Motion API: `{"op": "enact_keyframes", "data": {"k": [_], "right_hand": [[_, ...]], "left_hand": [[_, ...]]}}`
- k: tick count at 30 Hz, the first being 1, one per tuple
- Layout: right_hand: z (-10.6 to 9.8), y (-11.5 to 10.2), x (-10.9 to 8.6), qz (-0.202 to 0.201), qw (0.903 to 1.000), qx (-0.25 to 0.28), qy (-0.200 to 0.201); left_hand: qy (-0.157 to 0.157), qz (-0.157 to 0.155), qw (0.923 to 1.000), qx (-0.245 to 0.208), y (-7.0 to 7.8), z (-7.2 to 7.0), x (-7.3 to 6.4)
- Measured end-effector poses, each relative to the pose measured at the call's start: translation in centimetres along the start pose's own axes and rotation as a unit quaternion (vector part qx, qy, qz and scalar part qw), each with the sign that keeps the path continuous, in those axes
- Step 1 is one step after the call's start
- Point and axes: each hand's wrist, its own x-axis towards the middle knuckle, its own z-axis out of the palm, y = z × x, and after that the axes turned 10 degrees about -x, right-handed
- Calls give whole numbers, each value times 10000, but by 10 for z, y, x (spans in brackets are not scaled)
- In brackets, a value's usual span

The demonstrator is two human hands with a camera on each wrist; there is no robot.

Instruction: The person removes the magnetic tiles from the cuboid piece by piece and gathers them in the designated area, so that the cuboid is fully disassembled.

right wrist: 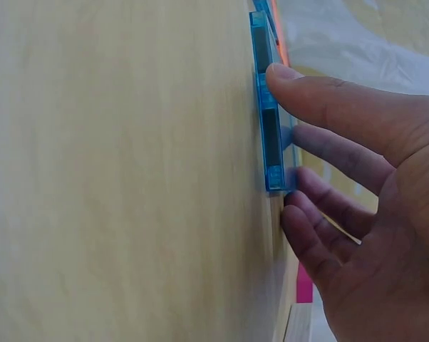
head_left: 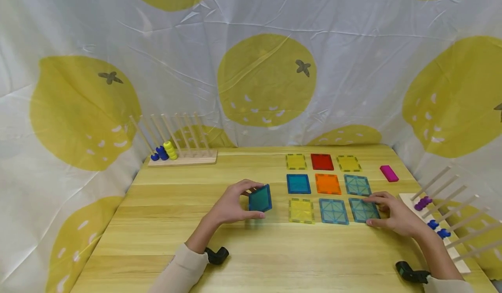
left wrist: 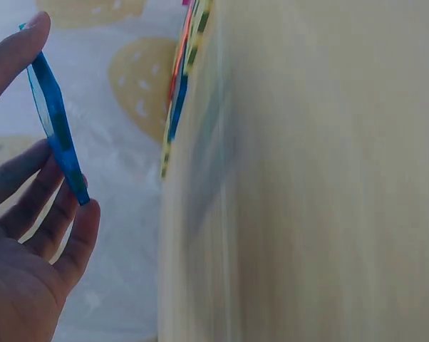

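Observation:
My left hand (head_left: 235, 203) pinches a blue magnetic tile (head_left: 260, 198) between thumb and fingers, tilted and raised above the table. In the left wrist view the same tile (left wrist: 56, 121) appears nearly edge-on. My right hand (head_left: 396, 214) holds a light blue magnetic tile (head_left: 361, 210) by its edges, thumb at the near side and fingers at the far side. That tile (right wrist: 268, 107) lies flat on the table, at the near right corner of a grid of tiles. Left of it in the near row are another light blue tile (head_left: 334, 211) and a yellow tile (head_left: 301, 210).
The middle row holds a blue tile (head_left: 298, 184), an orange tile (head_left: 328, 184) and a light blue tile (head_left: 357, 185). Behind are yellow tiles and a red tile (head_left: 322, 162). A magenta block (head_left: 389, 173) lies right. Peg racks with beads stand at back left (head_left: 196, 158) and right (head_left: 462, 264).

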Motion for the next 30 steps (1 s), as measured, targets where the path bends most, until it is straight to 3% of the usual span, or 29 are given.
{"op": "enact_keyframes", "data": {"k": [10, 17, 30], "right_hand": [[-3, 2, 1, 63, 9999, 76, -79], [-2, 3, 2, 82, 9999, 47, -66], [0, -1, -2, 57, 10000, 65, -27]], "left_hand": [[-537, 86, 9965, 635, 29, 47, 13], [-993, 301, 9899, 961, 38, 76, 18], [-1576, -50, 9756, 1531, 44, 110, 13]]}}
